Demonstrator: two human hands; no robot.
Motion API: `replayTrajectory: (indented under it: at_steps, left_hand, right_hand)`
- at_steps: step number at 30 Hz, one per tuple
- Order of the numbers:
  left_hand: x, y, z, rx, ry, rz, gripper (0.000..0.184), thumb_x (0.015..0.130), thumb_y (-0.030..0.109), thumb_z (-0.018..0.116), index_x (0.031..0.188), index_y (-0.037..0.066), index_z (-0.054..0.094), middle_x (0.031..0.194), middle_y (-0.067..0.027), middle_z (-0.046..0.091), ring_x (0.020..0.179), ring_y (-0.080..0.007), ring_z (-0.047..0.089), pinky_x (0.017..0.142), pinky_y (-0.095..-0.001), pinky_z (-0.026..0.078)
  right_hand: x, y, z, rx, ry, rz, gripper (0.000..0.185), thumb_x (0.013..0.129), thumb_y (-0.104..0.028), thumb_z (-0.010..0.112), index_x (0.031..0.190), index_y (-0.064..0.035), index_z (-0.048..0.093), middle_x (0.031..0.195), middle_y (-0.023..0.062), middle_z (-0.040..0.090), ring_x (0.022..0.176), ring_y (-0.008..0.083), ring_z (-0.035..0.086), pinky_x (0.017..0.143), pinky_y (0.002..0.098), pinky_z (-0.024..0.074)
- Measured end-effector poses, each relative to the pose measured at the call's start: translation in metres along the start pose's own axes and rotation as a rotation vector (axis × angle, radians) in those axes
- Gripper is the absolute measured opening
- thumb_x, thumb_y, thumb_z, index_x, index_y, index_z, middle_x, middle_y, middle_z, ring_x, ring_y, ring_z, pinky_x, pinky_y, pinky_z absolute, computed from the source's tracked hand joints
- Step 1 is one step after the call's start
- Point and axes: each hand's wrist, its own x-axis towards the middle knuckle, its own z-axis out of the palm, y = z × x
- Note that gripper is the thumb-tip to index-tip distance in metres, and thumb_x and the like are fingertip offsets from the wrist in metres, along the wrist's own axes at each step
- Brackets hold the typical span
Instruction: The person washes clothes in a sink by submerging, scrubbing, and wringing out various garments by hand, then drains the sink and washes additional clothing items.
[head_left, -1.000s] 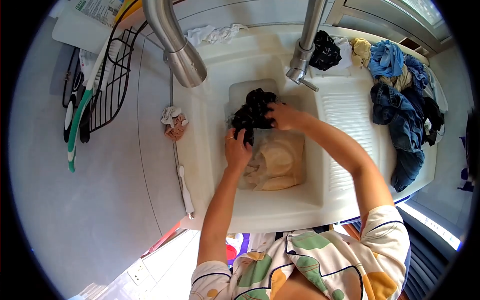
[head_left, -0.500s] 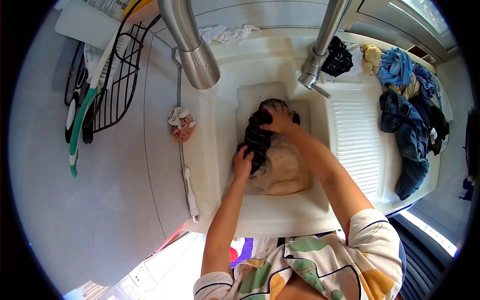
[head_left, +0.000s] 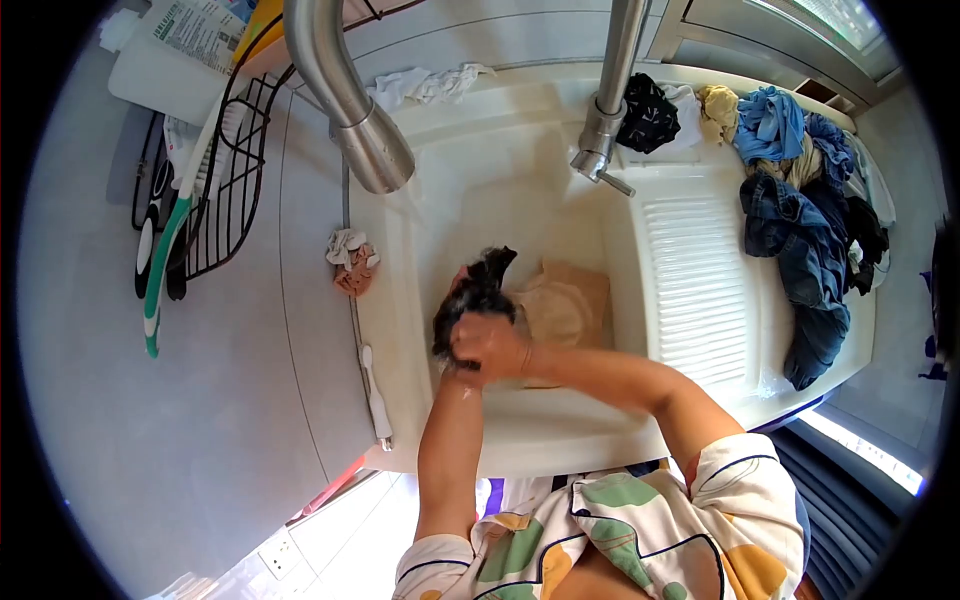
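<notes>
A bunched wet black garment is between my two hands at the left side of the sink. My right hand is closed over its near end, crossing above my left wrist. Fingers of my left hand show at the far left edge of the black cloth, wrapped round it; the rest of that hand is hidden. Beside them, a beige cloth lies spread in the sink's basin, right of the black garment.
Jeans and other clothes lie piled on the right ledge, beyond the ribbed washboard. A faucet and a second metal tap overhang the sink. On the left are a toothbrush, small crumpled cloths and a wire rack.
My right hand has come down and left, over my left wrist. The black garment, stretched out before, is now gathered up at the left, uncovering more of the beige cloth.
</notes>
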Motion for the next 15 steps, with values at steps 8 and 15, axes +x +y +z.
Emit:
replayTrajectory:
  at_steps: [8, 15]
  left_hand:
    - [-0.001, 0.009, -0.034, 0.226, 0.058, 0.220, 0.046, 0.081, 0.031, 0.042, 0.118, 0.005, 0.035, 0.119, -0.0098, 0.039, 0.107, -0.0221, 0.039, 0.091, -0.0342, 0.032]
    - [0.018, -0.033, -0.071, 2.180, 0.564, 0.384, 0.066, 0.070, 0.033, 0.056, 0.125, 0.010, 0.027, 0.123, -0.0241, 0.025, 0.111, -0.0368, 0.031, 0.090, -0.0380, 0.031]
  right_hand:
    - [-0.009, 0.159, -0.051, -0.448, -0.018, 0.576, 0.038, 0.061, -0.029, 0.061, 0.093, -0.0103, 0.051, 0.102, 0.0176, 0.046, 0.095, 0.0348, 0.043, 0.078, 0.0450, 0.0369]
    - [-0.056, 0.144, -0.007, -0.836, -0.338, 0.574, 0.072, 0.067, -0.048, 0.055, 0.126, -0.0235, 0.022, 0.132, 0.0135, 0.014, 0.119, 0.0347, 0.017, 0.091, 0.0582, 0.0149]
